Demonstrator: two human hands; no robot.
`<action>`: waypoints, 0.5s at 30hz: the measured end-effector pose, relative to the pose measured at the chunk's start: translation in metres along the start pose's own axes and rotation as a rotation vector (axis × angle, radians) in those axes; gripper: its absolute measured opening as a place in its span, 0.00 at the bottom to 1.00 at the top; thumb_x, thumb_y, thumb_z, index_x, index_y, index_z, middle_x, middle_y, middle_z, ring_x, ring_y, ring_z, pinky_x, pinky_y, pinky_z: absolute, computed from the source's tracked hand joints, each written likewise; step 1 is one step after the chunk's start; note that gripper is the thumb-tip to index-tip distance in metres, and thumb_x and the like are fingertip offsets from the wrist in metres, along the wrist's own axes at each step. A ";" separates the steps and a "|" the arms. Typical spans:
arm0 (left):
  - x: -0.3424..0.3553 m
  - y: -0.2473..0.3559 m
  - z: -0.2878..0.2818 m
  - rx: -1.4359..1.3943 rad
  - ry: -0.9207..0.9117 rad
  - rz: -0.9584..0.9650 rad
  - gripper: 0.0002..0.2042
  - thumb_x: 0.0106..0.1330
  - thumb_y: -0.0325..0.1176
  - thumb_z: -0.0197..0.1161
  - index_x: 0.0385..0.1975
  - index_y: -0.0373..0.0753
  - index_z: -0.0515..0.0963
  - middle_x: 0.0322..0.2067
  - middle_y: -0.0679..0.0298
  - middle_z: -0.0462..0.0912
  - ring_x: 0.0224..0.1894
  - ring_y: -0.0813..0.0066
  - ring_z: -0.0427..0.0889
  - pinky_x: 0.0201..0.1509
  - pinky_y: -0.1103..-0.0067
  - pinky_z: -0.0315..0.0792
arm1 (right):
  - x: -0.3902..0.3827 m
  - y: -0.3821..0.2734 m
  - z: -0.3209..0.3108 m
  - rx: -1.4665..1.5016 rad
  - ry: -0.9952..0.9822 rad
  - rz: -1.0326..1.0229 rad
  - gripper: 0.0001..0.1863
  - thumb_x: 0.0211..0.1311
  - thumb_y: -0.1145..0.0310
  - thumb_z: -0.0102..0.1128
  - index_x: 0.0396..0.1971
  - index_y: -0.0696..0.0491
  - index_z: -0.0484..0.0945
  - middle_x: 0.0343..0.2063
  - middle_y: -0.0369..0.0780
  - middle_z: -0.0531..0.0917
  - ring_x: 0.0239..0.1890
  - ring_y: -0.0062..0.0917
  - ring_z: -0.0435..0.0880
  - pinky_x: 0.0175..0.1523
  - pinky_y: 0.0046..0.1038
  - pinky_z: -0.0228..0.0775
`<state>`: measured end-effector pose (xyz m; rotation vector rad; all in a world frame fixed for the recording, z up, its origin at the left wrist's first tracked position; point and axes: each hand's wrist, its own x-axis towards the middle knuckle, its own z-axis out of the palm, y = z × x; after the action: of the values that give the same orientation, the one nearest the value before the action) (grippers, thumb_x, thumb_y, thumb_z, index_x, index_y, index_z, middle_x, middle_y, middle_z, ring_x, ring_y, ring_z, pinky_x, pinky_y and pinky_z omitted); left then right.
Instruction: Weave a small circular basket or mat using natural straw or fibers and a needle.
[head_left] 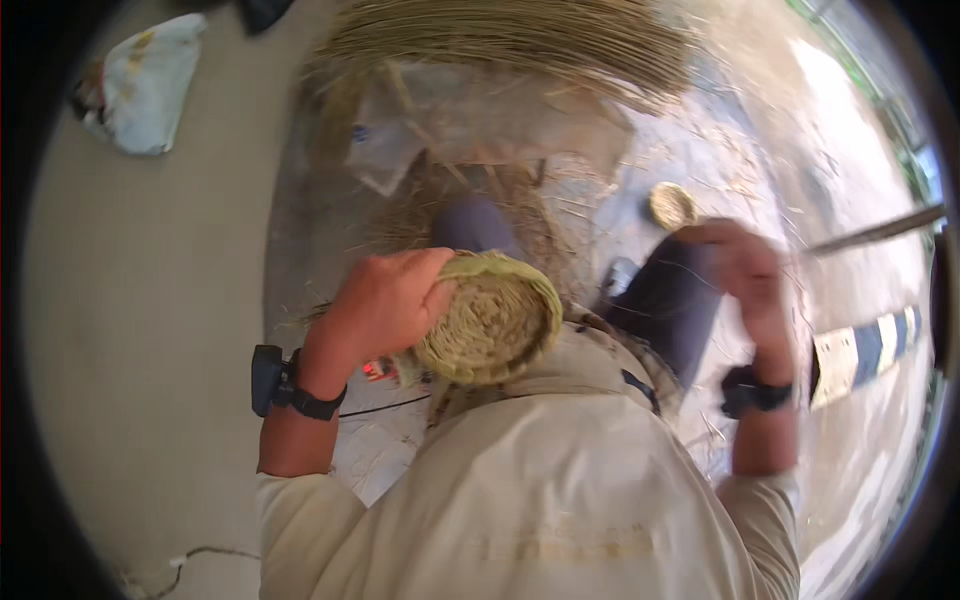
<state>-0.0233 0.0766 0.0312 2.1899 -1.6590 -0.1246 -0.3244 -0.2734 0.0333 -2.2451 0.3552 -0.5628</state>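
Note:
My left hand (390, 305) grips the rim of a round woven straw basket (492, 318) with a pale green band, held tilted over my lap. My right hand (743, 270) is raised to the right, above my dark-trousered knee (665, 305); motion blurs its fingers, and I cannot tell whether they hold anything. Thin loose strands show faintly near it. A smaller round woven piece (672, 204) lies on the pale ground sheet, just beyond that hand.
A long bundle of dry straw (500, 30) lies at the top over a crumpled translucent sheet (480, 115). A white bag (150, 85) is at upper left. On the right are a pole (875, 228) and a striped bar (865, 352). A thin cord (215, 550) runs at lower left.

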 end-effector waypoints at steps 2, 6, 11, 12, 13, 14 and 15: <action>0.017 0.031 0.008 -0.111 -0.033 0.074 0.19 0.66 0.30 0.66 0.56 0.37 0.79 0.38 0.49 0.88 0.39 0.45 0.88 0.41 0.58 0.82 | 0.031 -0.031 0.088 0.121 -0.274 -0.165 0.27 0.79 0.61 0.50 0.69 0.62 0.71 0.61 0.47 0.80 0.59 0.31 0.78 0.64 0.31 0.69; 0.033 0.057 0.014 -0.189 -0.069 0.095 0.23 0.63 0.24 0.66 0.60 0.35 0.79 0.41 0.46 0.89 0.42 0.46 0.89 0.42 0.61 0.84 | 0.029 0.036 0.157 -0.117 -0.758 -0.023 0.31 0.82 0.51 0.52 0.69 0.62 0.70 0.61 0.47 0.79 0.61 0.31 0.75 0.65 0.29 0.66; 0.031 0.039 0.044 -0.226 -0.053 0.154 0.22 0.65 0.23 0.66 0.61 0.37 0.79 0.42 0.49 0.89 0.43 0.48 0.90 0.44 0.63 0.85 | -0.003 0.034 0.094 0.515 -0.679 0.368 0.23 0.78 0.55 0.62 0.55 0.62 0.84 0.37 0.36 0.89 0.37 0.19 0.83 0.45 0.24 0.76; 0.031 0.037 0.045 -0.240 -0.072 0.131 0.22 0.65 0.23 0.66 0.60 0.38 0.79 0.43 0.49 0.90 0.43 0.49 0.90 0.44 0.63 0.85 | -0.001 0.038 0.091 0.480 -0.695 0.238 0.23 0.78 0.55 0.63 0.53 0.62 0.85 0.34 0.36 0.88 0.35 0.19 0.82 0.44 0.24 0.76; 0.031 0.036 0.046 -0.254 -0.092 0.109 0.21 0.66 0.24 0.66 0.60 0.38 0.80 0.43 0.50 0.90 0.43 0.49 0.90 0.44 0.63 0.85 | 0.003 0.038 0.088 0.446 -0.703 0.222 0.21 0.78 0.55 0.63 0.48 0.61 0.88 0.31 0.36 0.88 0.34 0.20 0.82 0.43 0.24 0.75; 0.032 0.034 0.050 -0.255 -0.048 0.136 0.20 0.66 0.25 0.66 0.59 0.40 0.81 0.40 0.52 0.89 0.40 0.50 0.90 0.42 0.63 0.84 | 0.006 0.037 0.088 0.593 -0.672 0.290 0.21 0.79 0.55 0.62 0.48 0.61 0.88 0.32 0.37 0.89 0.35 0.21 0.83 0.43 0.25 0.76; 0.033 0.032 0.056 -0.256 -0.004 0.163 0.19 0.66 0.26 0.66 0.58 0.41 0.81 0.36 0.54 0.89 0.37 0.51 0.89 0.39 0.63 0.84 | 0.010 0.035 0.088 0.740 -0.636 0.358 0.21 0.79 0.55 0.62 0.47 0.60 0.88 0.34 0.37 0.89 0.36 0.22 0.84 0.43 0.25 0.76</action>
<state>-0.0593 0.0247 -0.0036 1.8608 -1.7120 -0.2804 -0.2743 -0.2449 -0.0429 -1.4803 0.1667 0.2053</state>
